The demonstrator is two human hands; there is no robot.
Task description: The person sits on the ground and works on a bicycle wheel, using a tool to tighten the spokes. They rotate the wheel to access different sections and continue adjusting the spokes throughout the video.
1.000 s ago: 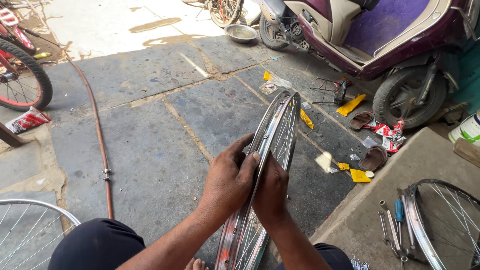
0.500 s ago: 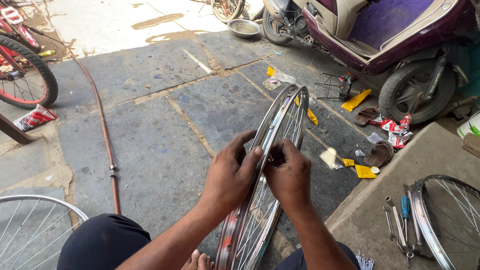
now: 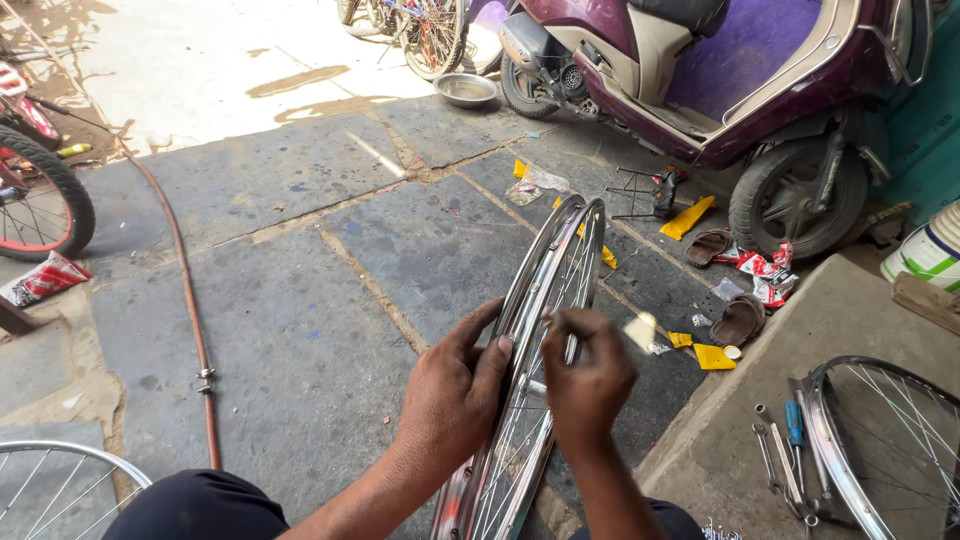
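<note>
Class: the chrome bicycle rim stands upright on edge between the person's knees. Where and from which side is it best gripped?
Probably the rim wall itself, from the left side, as the left hand does: fingers wrap the narrow edge, clear of the thin spokes, leaving the right hand free.

Shiny silver wheel rim at centre, purple scooter with beige panels upper right, rust-red hose at left, yellow scraps right of centre, grey stone paving, blue-handled tool lower right, brown sandals.
</note>
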